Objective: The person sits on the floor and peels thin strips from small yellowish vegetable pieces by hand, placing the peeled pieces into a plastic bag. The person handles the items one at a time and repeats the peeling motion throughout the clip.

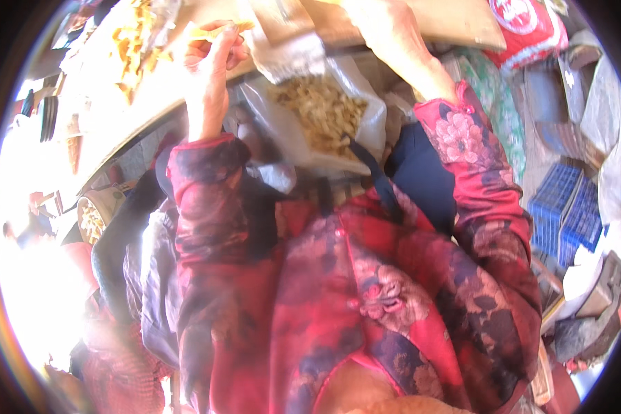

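My left hand is raised over the near edge of the tabletop, thumb and fingers pinching a thin yellow strip. Glare washes out part of that hand. At the top edge of the view, my right hand reaches over a wooden board; its fingers are lost in glare and cut off by the frame. Between my forearms, below the table edge, an open whitish plastic bag holds many yellow-brown pieces. A pale, translucent plastic sheet or bag hangs over the edge above it.
Loose yellow strips lie heaped on the tabletop at left. A round container with pale pieces stands lower left, near a person's checked clothing. At right are a red printed bag and blue plastic crates.
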Demonstrator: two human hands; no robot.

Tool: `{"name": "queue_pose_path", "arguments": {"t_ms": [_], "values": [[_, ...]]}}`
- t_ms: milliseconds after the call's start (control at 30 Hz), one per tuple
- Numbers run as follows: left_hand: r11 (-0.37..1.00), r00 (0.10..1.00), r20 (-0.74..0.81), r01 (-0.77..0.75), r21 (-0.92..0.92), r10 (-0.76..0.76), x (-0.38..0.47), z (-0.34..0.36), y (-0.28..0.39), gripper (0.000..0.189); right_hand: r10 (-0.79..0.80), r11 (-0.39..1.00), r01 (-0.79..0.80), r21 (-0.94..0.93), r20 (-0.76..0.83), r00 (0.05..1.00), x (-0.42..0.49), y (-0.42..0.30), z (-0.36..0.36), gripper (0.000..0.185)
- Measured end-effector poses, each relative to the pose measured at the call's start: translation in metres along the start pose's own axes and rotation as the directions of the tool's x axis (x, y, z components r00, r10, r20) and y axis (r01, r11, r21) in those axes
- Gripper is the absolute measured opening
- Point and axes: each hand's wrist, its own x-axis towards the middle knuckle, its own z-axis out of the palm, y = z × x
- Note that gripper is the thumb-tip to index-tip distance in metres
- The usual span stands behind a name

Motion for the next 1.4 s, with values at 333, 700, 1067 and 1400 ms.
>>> {"name": "queue_pose_path", "arguments": {"t_ms": [333, 700, 1067, 1400], "values": [[0.928, 0.960, 0.262, -0.187, 0.322, 0.102, -0.102, 0.036, -0.039, 0.034, 0.025, 0.882, -0.022, 0.470, 0.000, 1.000, -0.065, -0.091, -0.001, 0.036], [0.663, 0.842, 0.532, 0.446, -0.601, -0.084, -0.119, 0.031, -0.044, 0.012, -0.302, 0.694, 0.240, 0.679, -0.028, 0.953, 0.008, -0.191, 0.017, 0.017], [0.755, 0.844, 0.530, -0.402, 0.518, 0.086, -0.088, 0.107, -0.035, 0.047, 0.486, 0.760, -0.176, 0.626, -0.368, 0.793, -0.099, -0.076, -0.128, 0.025], [0.246, 0.531, 0.735, 0.847, -0.471, -0.422, -0.137, 0.104, -0.053, 0.025, 0.468, 0.574, -0.328, 0.750, 0.028, 0.883, -0.160, -0.090, -0.024, 0.015]]}}
